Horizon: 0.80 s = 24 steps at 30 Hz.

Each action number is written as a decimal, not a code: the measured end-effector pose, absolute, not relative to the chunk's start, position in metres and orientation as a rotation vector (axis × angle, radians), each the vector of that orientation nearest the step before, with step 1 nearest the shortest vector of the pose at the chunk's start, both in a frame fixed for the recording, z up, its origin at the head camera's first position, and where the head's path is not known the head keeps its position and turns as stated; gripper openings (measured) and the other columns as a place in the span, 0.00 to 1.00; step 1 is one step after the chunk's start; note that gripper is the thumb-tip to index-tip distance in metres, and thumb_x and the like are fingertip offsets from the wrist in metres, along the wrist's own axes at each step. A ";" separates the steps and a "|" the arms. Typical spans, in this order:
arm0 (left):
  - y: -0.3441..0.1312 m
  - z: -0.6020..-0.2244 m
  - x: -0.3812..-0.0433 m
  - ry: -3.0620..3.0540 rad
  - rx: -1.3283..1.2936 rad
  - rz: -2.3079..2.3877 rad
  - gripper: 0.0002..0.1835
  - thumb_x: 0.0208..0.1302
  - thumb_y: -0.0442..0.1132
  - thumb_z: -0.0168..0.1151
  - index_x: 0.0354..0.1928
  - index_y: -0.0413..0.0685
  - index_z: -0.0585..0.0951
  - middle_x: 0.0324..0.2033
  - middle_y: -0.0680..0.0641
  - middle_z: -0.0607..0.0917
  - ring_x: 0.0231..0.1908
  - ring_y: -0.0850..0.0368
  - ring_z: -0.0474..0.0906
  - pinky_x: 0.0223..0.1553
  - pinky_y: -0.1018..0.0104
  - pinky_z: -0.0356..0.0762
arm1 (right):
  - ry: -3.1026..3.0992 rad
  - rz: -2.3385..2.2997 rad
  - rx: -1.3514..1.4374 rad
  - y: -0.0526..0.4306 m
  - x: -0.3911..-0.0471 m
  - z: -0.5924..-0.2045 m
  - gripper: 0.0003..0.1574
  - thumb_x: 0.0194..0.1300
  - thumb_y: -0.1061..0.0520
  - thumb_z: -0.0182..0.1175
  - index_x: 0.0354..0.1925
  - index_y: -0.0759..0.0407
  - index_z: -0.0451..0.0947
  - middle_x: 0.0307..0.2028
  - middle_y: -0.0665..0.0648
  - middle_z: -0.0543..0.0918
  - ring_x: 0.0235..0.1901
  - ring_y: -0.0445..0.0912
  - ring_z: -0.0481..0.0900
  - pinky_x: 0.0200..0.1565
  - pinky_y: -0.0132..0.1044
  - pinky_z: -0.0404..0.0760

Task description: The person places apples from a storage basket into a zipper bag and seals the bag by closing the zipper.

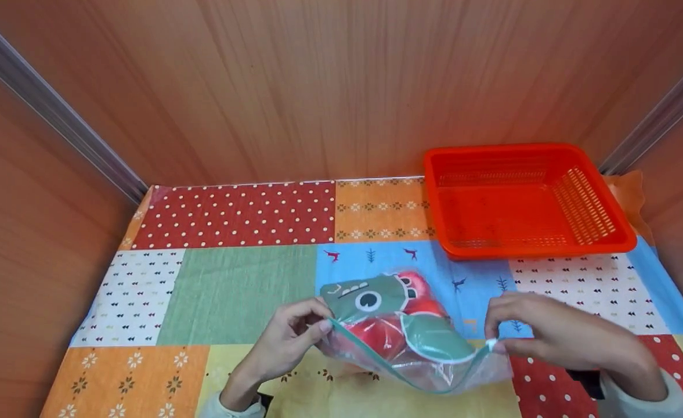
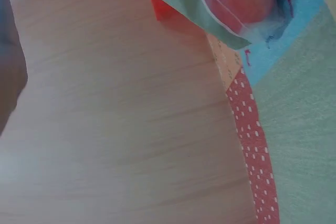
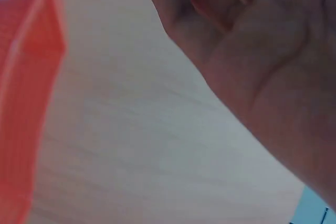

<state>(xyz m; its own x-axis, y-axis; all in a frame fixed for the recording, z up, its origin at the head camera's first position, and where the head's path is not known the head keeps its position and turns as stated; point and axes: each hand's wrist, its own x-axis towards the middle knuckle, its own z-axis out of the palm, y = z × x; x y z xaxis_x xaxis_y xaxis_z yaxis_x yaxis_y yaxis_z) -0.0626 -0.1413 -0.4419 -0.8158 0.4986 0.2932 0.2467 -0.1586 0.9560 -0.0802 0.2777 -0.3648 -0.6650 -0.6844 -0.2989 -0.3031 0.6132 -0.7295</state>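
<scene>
A clear plastic zip bag (image 1: pixel 434 339) with a green zip strip hangs between the two hands, printed with a green cartoon face. Red round things (image 1: pixel 376 337) show through its film; their exact kind is unclear. Thumb and fingers of my left hand (image 1: pixel 289 337) pinch the left end of the strip. At the other end, my right hand (image 1: pixel 556 334) pinches the strip by a small white tab. Between the hands the strip sags toward me. The left wrist view catches part of the bag (image 2: pixel 239 3); the right wrist view shows the palm and curled fingers of the right hand (image 3: pixel 262 61).
An orange-red plastic basket (image 1: pixel 492 215) with slotted sides stands at the back right, beyond the bag. A patchwork cloth (image 1: pixel 237 290) covers the table. Wood-grain panels (image 1: pixel 318 87) rise at the back and both sides.
</scene>
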 end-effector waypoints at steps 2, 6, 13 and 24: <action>-0.144 -0.443 -0.061 1.852 0.831 2.034 0.07 0.79 0.28 0.55 0.45 0.30 0.80 0.35 0.32 0.77 0.35 0.66 0.82 0.35 0.65 0.89 | 2.191 -0.869 -0.782 0.275 -0.080 -0.372 0.07 0.70 0.45 0.70 0.46 0.39 0.84 0.47 0.42 0.83 0.50 0.42 0.79 0.46 0.30 0.86; -0.149 -0.446 -0.061 1.777 0.799 1.913 0.09 0.80 0.32 0.56 0.46 0.30 0.81 0.37 0.42 0.81 0.38 0.65 0.82 0.38 0.70 0.87 | 2.074 -0.871 -0.870 0.271 -0.079 -0.387 0.05 0.72 0.48 0.69 0.45 0.40 0.85 0.46 0.40 0.85 0.51 0.39 0.78 0.49 0.34 0.85; -0.152 -0.456 -0.063 1.660 0.910 1.567 0.09 0.80 0.34 0.58 0.45 0.33 0.83 0.36 0.33 0.80 0.36 0.69 0.74 0.38 0.78 0.73 | 1.931 -0.982 -0.920 0.267 -0.090 -0.420 0.07 0.76 0.52 0.65 0.50 0.47 0.85 0.46 0.45 0.88 0.48 0.40 0.82 0.52 0.35 0.83; -0.163 -0.473 -0.076 1.721 0.841 1.467 0.14 0.79 0.39 0.59 0.53 0.33 0.83 0.47 0.32 0.86 0.47 0.64 0.81 0.54 0.65 0.83 | 2.507 -1.118 -0.493 0.237 -0.105 -0.467 0.25 0.76 0.57 0.64 0.66 0.64 0.74 0.56 0.65 0.81 0.50 0.53 0.83 0.47 0.38 0.86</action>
